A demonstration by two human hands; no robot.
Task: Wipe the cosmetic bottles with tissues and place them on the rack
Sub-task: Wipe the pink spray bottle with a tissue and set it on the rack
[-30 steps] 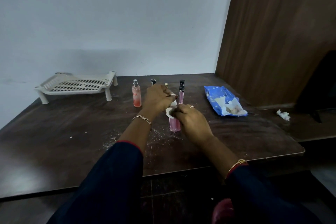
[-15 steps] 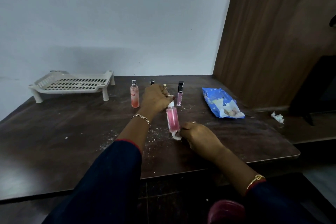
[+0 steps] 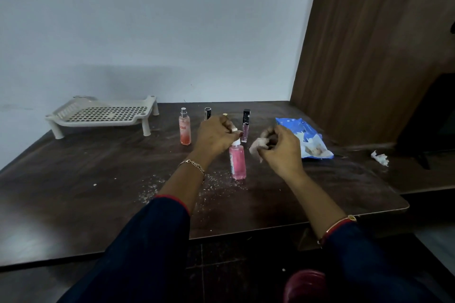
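Observation:
My left hand (image 3: 214, 136) grips the white cap of a pink bottle (image 3: 238, 162) that stands upright on the dark table (image 3: 73, 192). To its right, my right hand (image 3: 280, 149) is raised a little off the bottle and pinches a crumpled white tissue (image 3: 257, 145). Behind stand an orange spray bottle (image 3: 184, 128), a black-capped tube (image 3: 208, 113) partly hidden by my left hand, and a lip gloss tube with a black cap (image 3: 245, 128). The white perforated rack (image 3: 103, 115) sits bare at the back left.
A blue tissue pack (image 3: 302, 135) lies open at the right. A used tissue wad (image 3: 380, 157) lies further right on a lower ledge. White crumbs are scattered around the pink bottle. A wooden panel rises along the right side.
The pink bottle went from tilted to standing upright. My right hand left the bottle's base and rose to the right with the tissue. My left hand kept hold of the cap.

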